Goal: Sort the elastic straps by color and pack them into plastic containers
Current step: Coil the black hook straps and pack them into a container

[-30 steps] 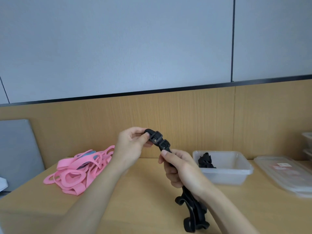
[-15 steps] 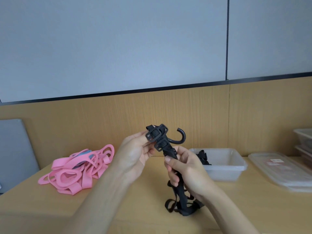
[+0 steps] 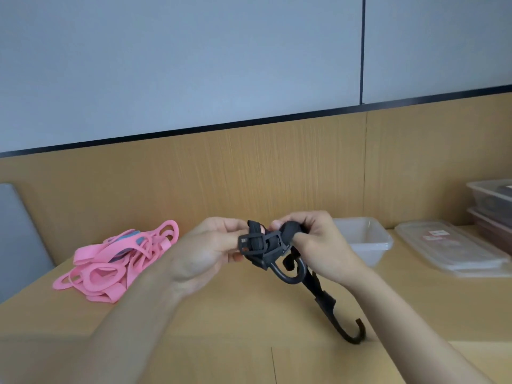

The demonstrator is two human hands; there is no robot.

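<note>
both hands, left and right, closed their grip on the black hooked strap above the bench, apparently folding it; next it needed dropping into the clear container.

The elastic strap with its hooks is black. The heap of straps is pink, with a blue patch showing inside. The open container is clear, translucent plastic. The lid is clear, bearing what may be a white-and-red label. The table is light wood-grain.
</note>
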